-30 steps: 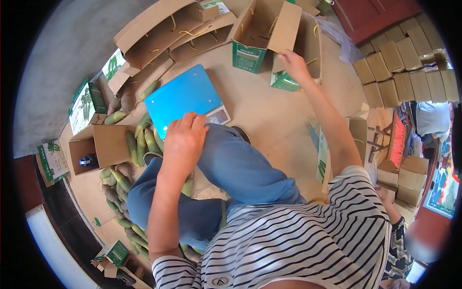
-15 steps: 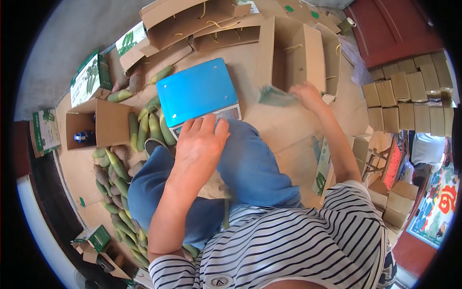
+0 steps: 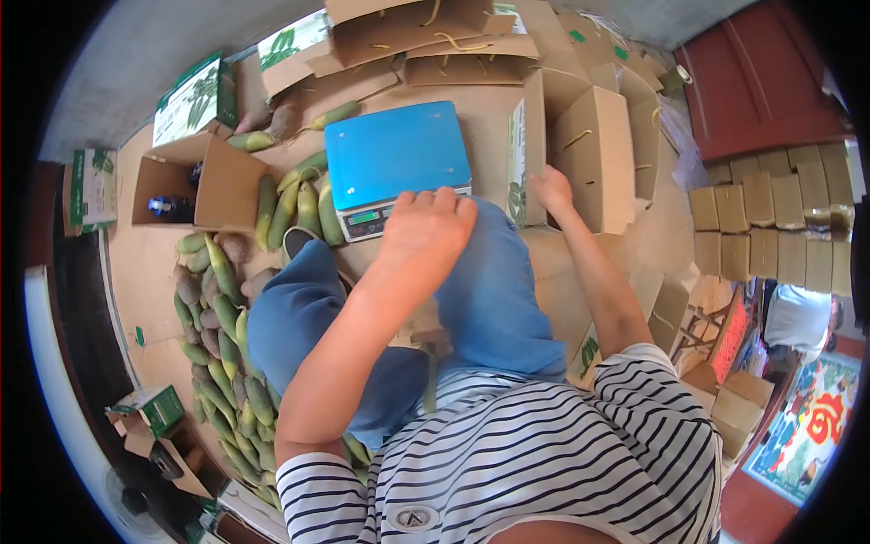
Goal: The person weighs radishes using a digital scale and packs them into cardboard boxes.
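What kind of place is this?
Probably a small produce-packing room: a blue-topped digital scale beside the person, a pile of long green vegetables on the floor, and open cartons with cord handles, plus stacked brown boxes.

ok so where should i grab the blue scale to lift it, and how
I'd hold the blue scale low on its left and right sides, hands coming in from outside. It sits level with a broad, flat plate on top, and its display faces you. The right side looks easier; green vegetables crowd the left, and your left hand covers part of the near edge.
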Demonstrator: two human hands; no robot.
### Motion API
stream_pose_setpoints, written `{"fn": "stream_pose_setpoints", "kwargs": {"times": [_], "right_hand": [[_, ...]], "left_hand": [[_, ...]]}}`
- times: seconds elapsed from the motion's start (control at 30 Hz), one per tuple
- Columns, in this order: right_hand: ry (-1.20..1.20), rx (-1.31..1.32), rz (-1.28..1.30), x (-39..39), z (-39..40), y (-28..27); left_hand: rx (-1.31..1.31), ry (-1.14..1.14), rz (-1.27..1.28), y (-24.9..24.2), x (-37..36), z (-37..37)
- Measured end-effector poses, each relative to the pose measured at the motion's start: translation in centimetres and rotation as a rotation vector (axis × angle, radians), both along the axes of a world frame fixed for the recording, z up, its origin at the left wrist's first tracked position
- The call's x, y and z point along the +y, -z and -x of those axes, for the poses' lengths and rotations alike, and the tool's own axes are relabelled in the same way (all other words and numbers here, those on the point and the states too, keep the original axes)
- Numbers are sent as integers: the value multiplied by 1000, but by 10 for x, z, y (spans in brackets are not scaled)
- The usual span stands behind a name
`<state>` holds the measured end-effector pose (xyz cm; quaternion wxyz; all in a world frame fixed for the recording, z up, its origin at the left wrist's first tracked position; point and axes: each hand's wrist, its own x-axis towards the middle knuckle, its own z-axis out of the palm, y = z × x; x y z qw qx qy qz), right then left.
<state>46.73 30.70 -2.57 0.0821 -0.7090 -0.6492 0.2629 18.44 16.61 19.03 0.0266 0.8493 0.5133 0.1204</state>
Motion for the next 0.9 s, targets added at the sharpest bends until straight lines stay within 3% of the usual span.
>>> {"fn": "stream_pose_setpoints", "kwargs": {"times": [0.13, 0.3, 0.47, 0.6, 0.7, 0.8, 0.9], "right_hand": [[-57, 225, -213, -37, 4, -57], [-397, 111, -330, -59, 46, -137], [-711, 64, -453, -24, 90, -139], [-889, -28, -221, -9, 142, -136], [-905, -127, -122, -9, 166, -145], [-858, 233, -241, -2, 149, -127], [-426, 421, -456, 9, 100, -148]], "left_hand": [[-66, 5, -52, -6, -7, 6], [-42, 24, -71, -8, -16, 1], [-128, 35, -134, -4, -17, 1], [-48, 21, -58, -5, -17, 6], [-13, 4, -27, -4, -17, 6], [-2, 12, -8, -7, -17, 4], [-1, 22, -25, -5, -16, 5]]}}
